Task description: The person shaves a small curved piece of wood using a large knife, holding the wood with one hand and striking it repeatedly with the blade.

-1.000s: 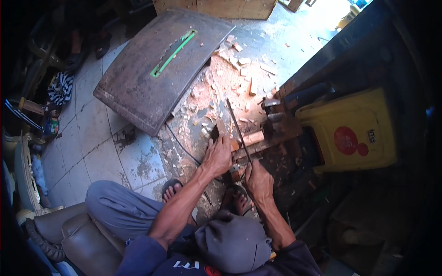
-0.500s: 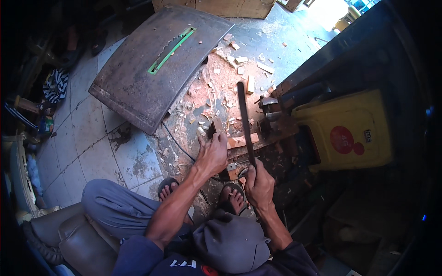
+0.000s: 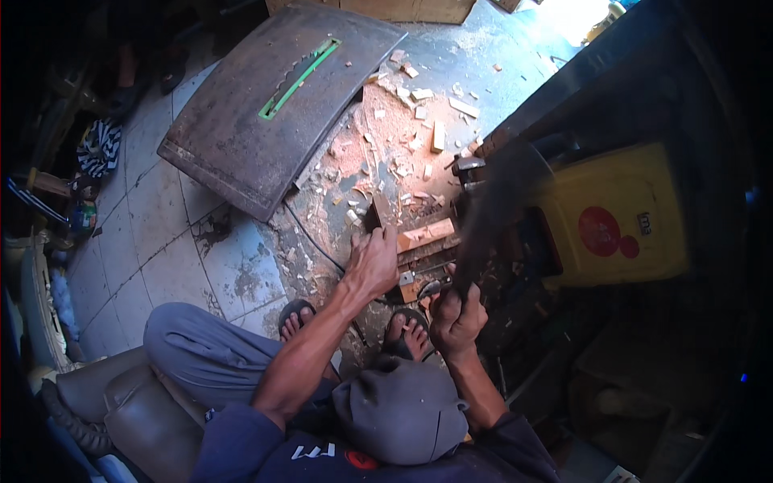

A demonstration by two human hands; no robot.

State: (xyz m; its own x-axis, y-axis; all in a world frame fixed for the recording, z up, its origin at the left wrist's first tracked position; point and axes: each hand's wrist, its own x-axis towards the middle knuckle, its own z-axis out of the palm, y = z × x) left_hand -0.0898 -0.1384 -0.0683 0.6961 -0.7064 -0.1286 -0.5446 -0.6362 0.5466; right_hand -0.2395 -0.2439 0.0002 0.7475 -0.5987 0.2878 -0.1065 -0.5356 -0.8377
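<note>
My left hand (image 3: 374,262) is closed around the lower end of a brown wooden block (image 3: 380,211) amid the wood scraps. Just to its right lies a pale reddish piece of wood (image 3: 427,234) with a flat cut face. In my right hand (image 3: 457,319), fingers wrapped round its near end, is a long dark machete-like blade (image 3: 501,205). It tilts up and to the right, smeared by motion, so its edge and tip are unclear. Below the reddish piece, between my hands, sits a small wooden block with a metal fitting (image 3: 407,279).
A rusty saw table (image 3: 233,121) with a toothed blade in a green-edged slot stands at the far left. Sawdust and offcuts (image 3: 437,137) litter the floor beyond my hands. A yellow plastic container (image 3: 636,213) is at the right. A black cable (image 3: 310,249) runs from the table toward my feet.
The dark blade has swung from nearly upright between my hands to tilting right, toward the yellow container. My right hand has turned and dropped slightly. My left hand keeps the wooden block in nearly the same place.
</note>
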